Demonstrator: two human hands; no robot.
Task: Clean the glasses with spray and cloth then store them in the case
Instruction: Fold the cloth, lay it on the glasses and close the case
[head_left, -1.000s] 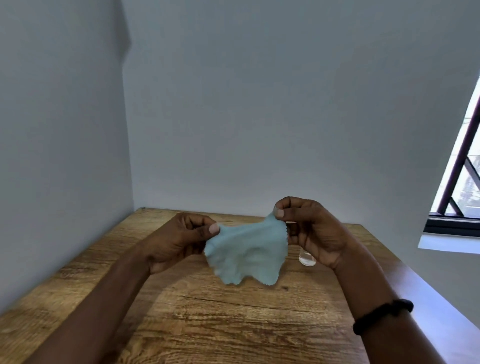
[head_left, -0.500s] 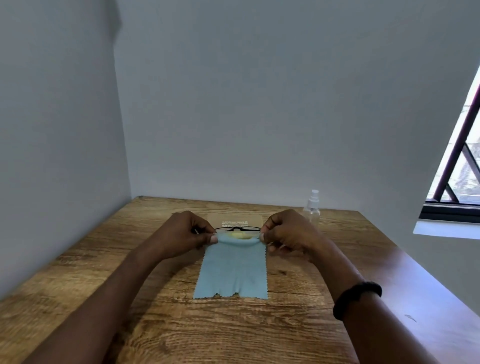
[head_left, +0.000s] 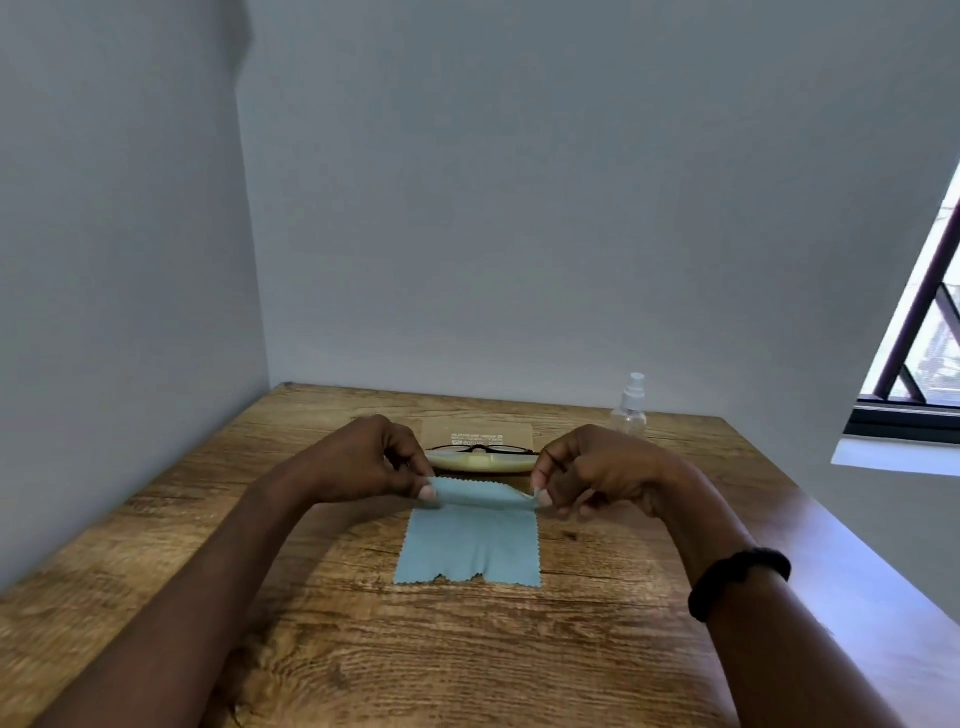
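Observation:
A light blue cleaning cloth (head_left: 470, 543) lies mostly flat on the wooden table (head_left: 467, 649), its far edge lifted. My left hand (head_left: 379, 457) pinches the far left corner and my right hand (head_left: 587, 467) pinches the far right corner. Just behind the cloth sits an open cream glasses case (head_left: 480, 461) with its tan lid (head_left: 477, 435) up. Dark-framed glasses (head_left: 478, 448) rest in the case. A small clear spray bottle (head_left: 629, 410) stands upright at the back right.
Grey walls close in the table at the left and back. A window (head_left: 924, 353) with dark bars is at the right. A black band sits on my right wrist.
The cloth was held up crumpled in the air, then came down and now lies spread on the table. Both hands lowered with it, still pinching its far corners.

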